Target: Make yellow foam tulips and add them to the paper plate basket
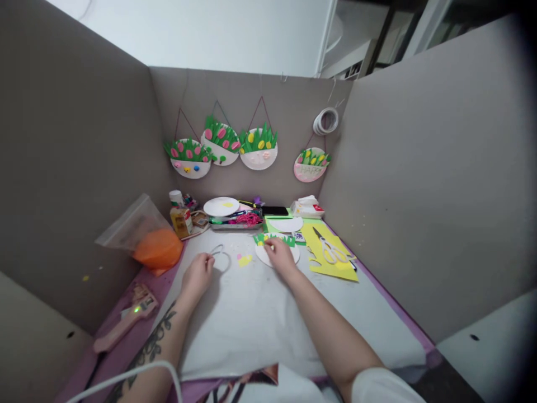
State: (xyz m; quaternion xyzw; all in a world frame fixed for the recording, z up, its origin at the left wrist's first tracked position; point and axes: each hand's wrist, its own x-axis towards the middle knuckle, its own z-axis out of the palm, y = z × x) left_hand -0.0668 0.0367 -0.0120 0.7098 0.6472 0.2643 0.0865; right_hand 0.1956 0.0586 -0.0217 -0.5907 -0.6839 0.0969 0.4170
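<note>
**Working with both hands over a white paper plate with green paper grass**

Pinching a thin greyish loop [218,251] in the left hand [198,273], just above the desk [243,313]. Reaching with the right hand [280,256] to the grassy plate [289,255], touching near the yellow pieces along the green edge with bent fingers; too small to tell whether gripping anything there. Between the hands on the desk, small yellow scraps [244,261] and a pink one.

To the right of the grassy plate, white-handled scissors [331,251] on a yellow sheet [335,272]. Just behind the plate, a white half-disc [292,225] on green paper. Farther back, a tray [235,226] of pink and dark items, with a white plate [217,207] over its left part, plus a black phone [274,211] and a tissue pack [307,207]. On the left side, a bag of orange material [157,249], a bottle with amber contents [182,222] and a pink glue gun [126,323] with a green light. On the back panel, four hanging decorated plates [259,156] and rolls of tape [326,121].
</note>
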